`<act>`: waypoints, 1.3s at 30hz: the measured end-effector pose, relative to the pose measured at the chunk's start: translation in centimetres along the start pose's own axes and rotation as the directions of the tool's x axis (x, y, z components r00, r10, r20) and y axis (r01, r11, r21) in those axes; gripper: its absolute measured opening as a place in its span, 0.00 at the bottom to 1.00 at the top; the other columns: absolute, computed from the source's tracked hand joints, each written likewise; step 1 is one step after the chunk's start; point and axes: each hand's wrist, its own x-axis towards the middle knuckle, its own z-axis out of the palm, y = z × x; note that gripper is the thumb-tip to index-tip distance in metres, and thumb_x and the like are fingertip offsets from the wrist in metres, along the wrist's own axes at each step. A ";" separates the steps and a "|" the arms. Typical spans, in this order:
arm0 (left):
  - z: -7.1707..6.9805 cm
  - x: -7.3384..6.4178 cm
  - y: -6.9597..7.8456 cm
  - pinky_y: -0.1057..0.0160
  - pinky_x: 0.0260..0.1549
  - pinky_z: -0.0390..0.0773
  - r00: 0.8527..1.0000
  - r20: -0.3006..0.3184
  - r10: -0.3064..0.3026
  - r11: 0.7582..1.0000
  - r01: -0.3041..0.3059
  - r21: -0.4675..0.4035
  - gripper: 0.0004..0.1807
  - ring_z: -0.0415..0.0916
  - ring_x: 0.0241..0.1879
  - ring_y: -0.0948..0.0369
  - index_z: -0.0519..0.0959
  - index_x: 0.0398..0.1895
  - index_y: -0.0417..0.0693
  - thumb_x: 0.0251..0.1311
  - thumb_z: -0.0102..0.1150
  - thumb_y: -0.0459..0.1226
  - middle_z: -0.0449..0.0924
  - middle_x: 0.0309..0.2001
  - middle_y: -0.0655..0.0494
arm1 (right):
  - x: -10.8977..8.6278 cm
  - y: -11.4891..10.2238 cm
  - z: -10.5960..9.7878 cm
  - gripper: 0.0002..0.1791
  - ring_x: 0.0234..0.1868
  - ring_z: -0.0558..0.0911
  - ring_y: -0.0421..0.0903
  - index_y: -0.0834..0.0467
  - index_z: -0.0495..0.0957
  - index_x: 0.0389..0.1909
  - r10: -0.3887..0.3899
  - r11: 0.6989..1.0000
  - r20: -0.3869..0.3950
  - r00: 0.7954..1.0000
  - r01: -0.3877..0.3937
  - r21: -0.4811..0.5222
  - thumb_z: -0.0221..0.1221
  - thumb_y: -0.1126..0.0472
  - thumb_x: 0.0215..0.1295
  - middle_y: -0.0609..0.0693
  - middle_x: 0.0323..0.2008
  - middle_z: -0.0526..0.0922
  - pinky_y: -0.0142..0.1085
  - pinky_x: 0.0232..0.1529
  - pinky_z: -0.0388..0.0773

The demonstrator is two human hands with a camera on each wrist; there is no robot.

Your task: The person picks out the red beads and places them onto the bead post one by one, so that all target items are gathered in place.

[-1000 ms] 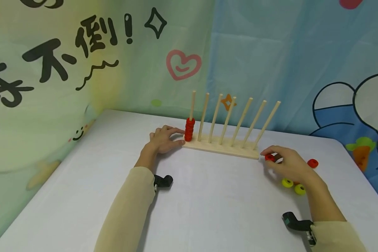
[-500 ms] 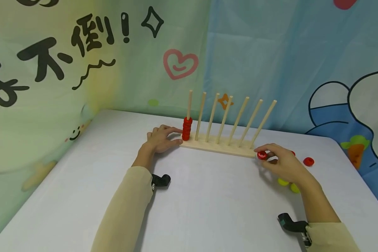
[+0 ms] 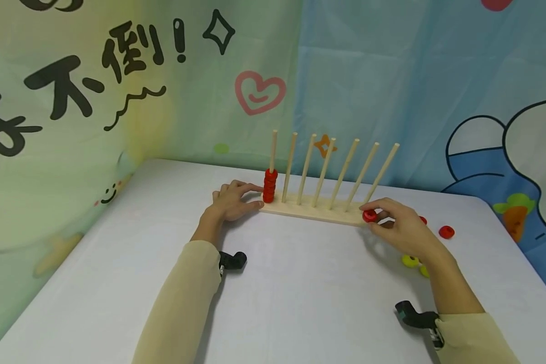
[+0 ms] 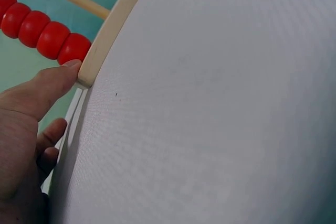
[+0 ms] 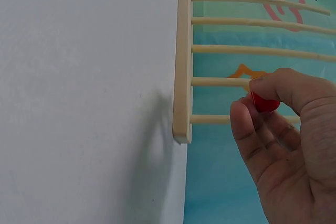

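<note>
I'm seeing the peg rack (image 3: 313,212) staying put mid-frame | left hand (image 3: 231,201), left of centre, pinching its left end | right hand (image 3: 402,225), right of centre, drifting up-left, pinching red bead (image 3: 370,216), now overlapping the rack's right end

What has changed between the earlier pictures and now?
The right grip has carried its red bead left and upward, from beside the base to the base's right end. Nothing was taken hold of or let go. The left grip stays at the left end; the red stack and yellow beads stay put.
</note>
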 end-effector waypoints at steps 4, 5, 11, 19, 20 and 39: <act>0.0 0.0 0.0 0.41 0.62 0.55 1.000 0.004 -0.005 1.000 0.005 -0.003 0.28 0.56 0.70 0.45 0.73 0.70 0.74 0.67 0.56 0.61 0.61 0.75 0.51 | 0.4 -0.3 0.5 0.21 0.48 0.83 0.52 0.56 0.81 0.59 -0.043 0.999 -0.024 0.999 0.044 0.022 0.66 0.69 0.66 0.53 0.56 0.81 0.34 0.47 0.83; 0.0 -0.1 0.0 0.41 0.62 0.55 1.000 0.005 -0.005 1.000 0.005 -0.005 0.28 0.56 0.71 0.45 0.73 0.70 0.74 0.67 0.56 0.61 0.61 0.75 0.50 | 0.5 -0.3 0.7 0.21 0.47 0.83 0.51 0.57 0.81 0.59 -0.054 0.998 -0.032 0.998 0.055 0.029 0.66 0.69 0.65 0.53 0.55 0.81 0.33 0.47 0.83; 0.0 0.1 -0.2 0.41 0.62 0.56 1.000 -0.006 0.006 1.000 -0.006 -0.006 0.28 0.57 0.69 0.45 0.74 0.70 0.74 0.67 0.56 0.61 0.62 0.74 0.51 | 1.0 -0.8 1.7 0.20 0.47 0.83 0.48 0.59 0.81 0.58 -0.104 0.990 -0.060 0.993 0.109 0.088 0.65 0.71 0.65 0.52 0.52 0.81 0.25 0.47 0.80; -0.1 0.1 -0.1 0.41 0.62 0.55 1.000 -0.005 0.011 1.000 -0.011 -0.010 0.28 0.57 0.70 0.45 0.74 0.70 0.74 0.66 0.57 0.61 0.62 0.74 0.51 | 1.5 -2.5 2.2 0.19 0.48 0.83 0.50 0.58 0.81 0.58 -0.107 0.979 -0.060 0.992 0.116 0.169 0.66 0.68 0.67 0.53 0.53 0.81 0.26 0.49 0.80; 0.0 0.1 -0.1 0.41 0.62 0.55 1.000 -0.005 0.012 1.000 -0.012 -0.009 0.28 0.57 0.70 0.45 0.73 0.70 0.74 0.66 0.56 0.61 0.62 0.74 0.51 | 1.5 -2.6 2.2 0.19 0.48 0.83 0.51 0.58 0.81 0.58 -0.104 0.977 -0.058 0.993 0.113 0.179 0.66 0.68 0.67 0.53 0.53 0.81 0.26 0.49 0.80; 0.0 0.2 0.0 0.41 0.63 0.55 1.000 0.004 -0.005 1.000 0.005 0.002 0.28 0.56 0.71 0.45 0.73 0.70 0.75 0.66 0.56 0.61 0.61 0.75 0.51 | 2.8 -3.7 4.9 0.19 0.46 0.84 0.48 0.59 0.81 0.58 -0.150 0.942 -0.106 0.983 0.175 0.288 0.68 0.65 0.67 0.52 0.49 0.82 0.31 0.46 0.83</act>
